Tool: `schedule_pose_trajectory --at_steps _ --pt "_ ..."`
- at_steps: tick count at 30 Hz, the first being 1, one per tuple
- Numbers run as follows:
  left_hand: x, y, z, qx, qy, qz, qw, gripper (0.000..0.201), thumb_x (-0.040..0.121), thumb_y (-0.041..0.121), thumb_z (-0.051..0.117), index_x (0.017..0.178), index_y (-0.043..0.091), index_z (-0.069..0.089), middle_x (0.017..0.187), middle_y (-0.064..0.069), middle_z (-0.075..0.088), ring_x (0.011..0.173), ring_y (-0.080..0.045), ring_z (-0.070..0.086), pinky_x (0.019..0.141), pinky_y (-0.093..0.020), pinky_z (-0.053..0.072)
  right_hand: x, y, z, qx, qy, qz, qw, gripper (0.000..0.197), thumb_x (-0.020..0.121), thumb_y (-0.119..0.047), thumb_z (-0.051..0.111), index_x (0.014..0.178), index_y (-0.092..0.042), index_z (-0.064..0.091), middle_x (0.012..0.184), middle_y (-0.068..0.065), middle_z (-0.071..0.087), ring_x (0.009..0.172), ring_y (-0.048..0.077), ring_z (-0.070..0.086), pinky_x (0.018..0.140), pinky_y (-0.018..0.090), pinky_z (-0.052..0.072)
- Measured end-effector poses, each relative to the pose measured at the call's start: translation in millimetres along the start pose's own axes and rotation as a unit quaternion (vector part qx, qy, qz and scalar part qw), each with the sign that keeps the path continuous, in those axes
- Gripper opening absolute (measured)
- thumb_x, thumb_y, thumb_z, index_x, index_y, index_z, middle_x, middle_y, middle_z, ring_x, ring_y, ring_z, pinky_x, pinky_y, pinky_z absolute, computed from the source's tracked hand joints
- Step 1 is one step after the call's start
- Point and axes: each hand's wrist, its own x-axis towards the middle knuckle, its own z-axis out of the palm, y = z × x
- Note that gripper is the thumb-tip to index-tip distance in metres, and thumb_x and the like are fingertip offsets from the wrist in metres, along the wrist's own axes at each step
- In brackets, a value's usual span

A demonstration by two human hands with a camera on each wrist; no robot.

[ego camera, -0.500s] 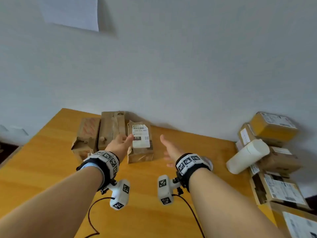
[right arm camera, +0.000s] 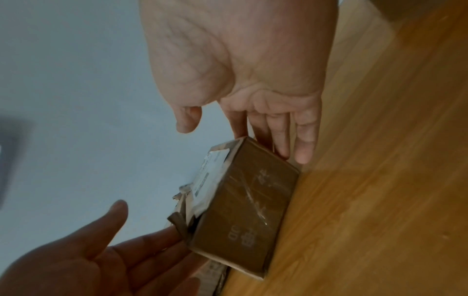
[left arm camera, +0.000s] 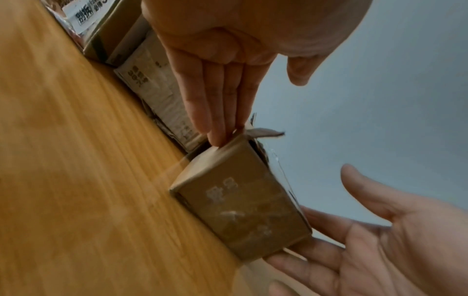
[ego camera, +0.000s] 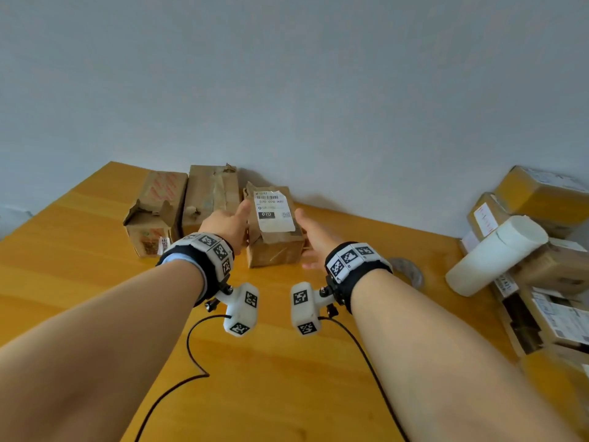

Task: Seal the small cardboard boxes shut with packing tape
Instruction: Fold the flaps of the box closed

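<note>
Head view: labelled box (ego camera: 274, 231), at 12 o'clock on the surface (ego camera: 287, 362), is flanked by left hand (ego camera: 228, 226) and right hand (ego camera: 314, 239), fingers outstretched; even two-sided pressure is advised before lifting.

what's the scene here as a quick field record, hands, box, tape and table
target: labelled cardboard box, torn top flap
left hand: open, straight fingers against box's left side
right hand: open, fingers at box's right side
neighbours: two torn boxes to its left, along the wall
tape: roll lying behind right wrist
surface: wooden table
</note>
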Motion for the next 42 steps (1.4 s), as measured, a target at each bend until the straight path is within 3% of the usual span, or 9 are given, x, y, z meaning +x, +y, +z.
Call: schedule_pose_trajectory --at_steps 8,15,19,21,24,29,33,38,42 --pt "-18 -14 16 -0.069 -0.063 -0.012 0.996 0.043 0.097 0.036 0.058 0.088 -0.004 0.071 0.068 -0.012 0.073 0.062 -0.024 0.072 0.057 -0.032 0.059 -12 29 -3 0.03 0.035 0.003 0.999 0.056 0.097 -0.063 0.052 0.141 -0.028 0.052 0.147 0.011 0.049 0.123 0.038 0.056 0.081 0.051 0.064" --pt "-76 -36 20 -0.044 -0.107 -0.04 0.992 0.014 0.092 0.013 0.069 0.091 0.002 0.062 0.08 -0.012 0.067 0.066 -0.023 0.065 0.062 -0.033 0.057 -56 63 -8 -0.035 0.039 -0.007 0.999 0.019 0.105 -0.017 0.052 0.122 -0.024 0.058 0.132 0.013 0.059 0.117 0.038 0.061 0.091 0.054 0.06" --pt "-89 -42 9 -0.117 0.028 -0.042 0.992 0.065 0.079 0.019 0.082 0.129 0.005 0.044 0.115 -0.014 0.059 0.103 -0.03 0.062 0.079 -0.043 0.058 -71 73 -9 -0.13 0.085 -0.057 0.986 0.04 0.102 -0.008 0.054 0.141 -0.019 0.056 0.136 0.01 0.061 0.123 0.032 0.061 0.103 0.051 0.054" --pt "-95 -50 2 -0.134 0.055 -0.047 0.988 0.087 0.078 0.024 0.081 0.146 0.01 0.028 0.139 -0.017 0.046 0.124 -0.038 0.05 0.096 -0.053 0.051 -78 81 -11 -0.098 0.141 -0.049 0.984 0.035 0.102 -0.011 0.056 0.136 -0.015 0.057 0.123 0.009 0.062 0.117 0.033 0.063 0.099 0.051 0.056" --pt "-98 -61 -3 -0.15 0.016 -0.052 0.987 0.08 0.088 0.025 0.071 0.152 0.012 0.025 0.149 -0.015 0.038 0.134 -0.039 0.041 0.102 -0.055 0.046 -88 94 -5 0.012 0.135 0.023 0.991 0.03 0.103 -0.029 0.059 0.122 -0.006 0.055 0.101 0.013 0.062 0.097 0.039 0.072 0.091 0.05 0.061" --pt "-86 -67 11 -0.165 -0.071 -0.035 0.983 0.068 0.084 0.017 0.069 0.145 0.006 0.04 0.14 -0.02 0.049 0.126 -0.042 0.049 0.101 -0.053 0.047 -81 111 7 0.207 0.078 0.002 0.975 0.041 0.102 -0.053 0.053 0.123 -0.019 0.056 0.126 0.014 0.064 0.106 0.033 0.068 0.072 0.045 0.064" --pt "-66 -67 26 -0.199 -0.061 -0.047 0.977 0.078 0.078 0.015 0.07 0.145 0.019 0.031 0.132 -0.012 0.05 0.114 -0.033 0.051 0.09 -0.049 0.052 -68 110 6 0.273 0.07 -0.045 0.958 0.05 0.099 -0.062 0.051 0.134 -0.027 0.055 0.136 0.007 0.061 0.123 0.031 0.058 0.08 0.05 0.06" --pt "-71 -57 21 -0.231 -0.153 -0.07 0.958 0.027 0.091 0.011 0.055 0.117 0.005 0.055 0.112 -0.015 0.054 0.073 -0.026 0.057 0.049 -0.029 0.052 -70 103 -1 0.208 0.076 -0.09 0.971 0.055 0.097 -0.074 0.036 0.145 -0.046 0.038 0.148 0.004 0.05 0.13 0.033 0.053 0.087 0.058 0.058" --pt "-52 -51 18 -0.3 0.044 -0.014 0.953 0.038 0.092 0.006 0.051 0.129 0.001 0.057 0.134 -0.023 0.055 0.1 -0.029 0.061 0.067 -0.028 0.052 -80 95 -11 0.089 0.104 -0.129 0.982 0.067 0.098 -0.075 0.029 0.156 -0.041 0.03 0.159 -0.003 0.037 0.134 0.027 0.048 0.099 0.056 0.053"
